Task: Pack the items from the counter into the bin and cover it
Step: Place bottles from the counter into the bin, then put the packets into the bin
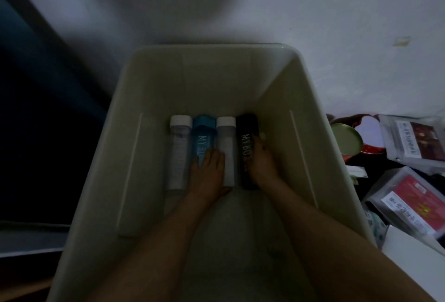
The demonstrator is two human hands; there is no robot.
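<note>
A deep white bin fills the middle of the head view. Several bottles lie side by side on its floor: a clear one with a white cap, a blue one, a second clear one with a white cap and a black one. My left hand lies flat, fingers spread, over the blue and second clear bottles. My right hand wraps the lower right side of the black bottle.
To the right of the bin lie clear packets with red printed contents, a round green tin lid and a red item. A white wall stands behind the bin. A dark surface lies to the left.
</note>
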